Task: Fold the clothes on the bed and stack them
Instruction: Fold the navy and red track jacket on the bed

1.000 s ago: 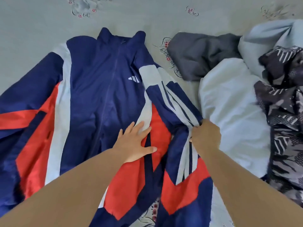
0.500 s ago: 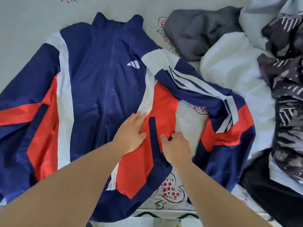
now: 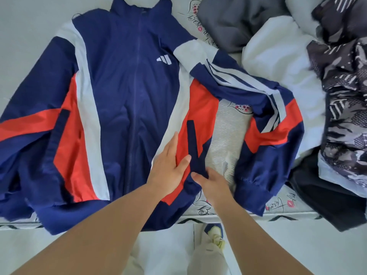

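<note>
Cut off at the 9 o'clock edge: the far sleeve of the jacket. Hidden under the right hand: its fingertips, so hard to tell how firmly curled, though seemingly pinching the dark pocket strip near the jacket's side seam. Left hand flat, fingers spread a little, pressing the red panel just at 9 o'clock of the right. 1 jacket, navy with red and pale grey panels, zipped, collar toward 12 o'clock, lying face up on the bed; other sleeve bent outward at 3 o'clock, printed sheet showing in the gap. Heaped at 1 to 4 o'clock: 1 grey garment, 1 white garment, 1 patterned garment, 1 black garment. 1 shoe at 6 o'clock on the floor.
</note>
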